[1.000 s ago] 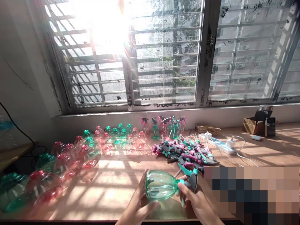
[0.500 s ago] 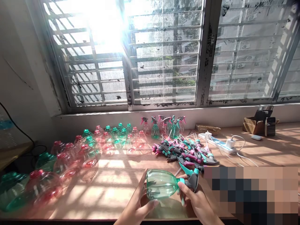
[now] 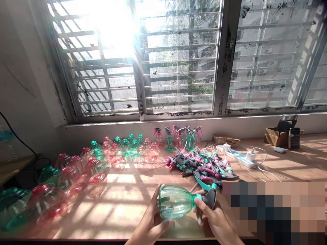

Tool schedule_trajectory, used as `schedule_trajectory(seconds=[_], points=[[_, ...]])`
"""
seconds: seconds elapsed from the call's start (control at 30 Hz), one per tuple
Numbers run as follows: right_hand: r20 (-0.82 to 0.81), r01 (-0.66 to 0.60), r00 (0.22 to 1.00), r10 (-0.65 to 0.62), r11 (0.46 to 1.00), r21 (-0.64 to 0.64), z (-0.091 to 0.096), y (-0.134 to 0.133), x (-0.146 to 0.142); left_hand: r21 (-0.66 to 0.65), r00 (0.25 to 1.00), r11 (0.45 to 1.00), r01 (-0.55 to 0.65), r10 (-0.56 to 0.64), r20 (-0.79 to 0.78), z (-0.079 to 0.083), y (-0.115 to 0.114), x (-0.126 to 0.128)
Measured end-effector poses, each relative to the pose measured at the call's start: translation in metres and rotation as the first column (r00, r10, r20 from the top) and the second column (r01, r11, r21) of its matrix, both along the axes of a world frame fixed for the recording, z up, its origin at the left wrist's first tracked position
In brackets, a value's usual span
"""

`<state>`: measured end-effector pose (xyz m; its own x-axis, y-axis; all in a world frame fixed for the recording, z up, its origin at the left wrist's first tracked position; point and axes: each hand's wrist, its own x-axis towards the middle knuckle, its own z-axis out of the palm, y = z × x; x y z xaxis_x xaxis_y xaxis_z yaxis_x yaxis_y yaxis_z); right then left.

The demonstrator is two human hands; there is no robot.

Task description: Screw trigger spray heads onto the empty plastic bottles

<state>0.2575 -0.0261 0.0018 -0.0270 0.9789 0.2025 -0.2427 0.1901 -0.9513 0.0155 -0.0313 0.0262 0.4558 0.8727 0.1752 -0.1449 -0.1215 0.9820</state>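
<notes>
A clear green spray bottle lies sideways in the air above the table's front edge, its base to the left. My left hand cups the base end, thumb below and fingers behind. At the neck, my right hand is closed on the turquoise collar of the grey and turquoise spray head. The collar meets the bottle's mouth; whether it is fully tight I cannot tell. Just behind lies a pile of loose spray heads in pink, turquoise and grey.
Open pink and green bottles stand in rows on the left. Several bottles with spray heads stand by the wall. A white power strip, a cardboard box and a phone sit at the right. Blurred blocks cover the lower right.
The green bottle has turned slightly about its length and its base sits a touch lower. Both hands keep their grip in nearly the same place.
</notes>
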Motion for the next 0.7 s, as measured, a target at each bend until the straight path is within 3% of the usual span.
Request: schedule_trajectory(seconds=[0.47,0.7], points=[[-0.033,0.024,0.999,-0.024,1.000,0.005,-0.010,0.003,0.000,-0.005,1.000,1.000,-0.018,0.018,-0.021,-0.003,0.001,-0.002],[-0.010,0.003,1.000,-0.003,1.000,-0.021,0.003,-0.002,0.001,-0.020,0.998,0.999,0.036,-0.035,0.054,-0.009,0.005,-0.004]])
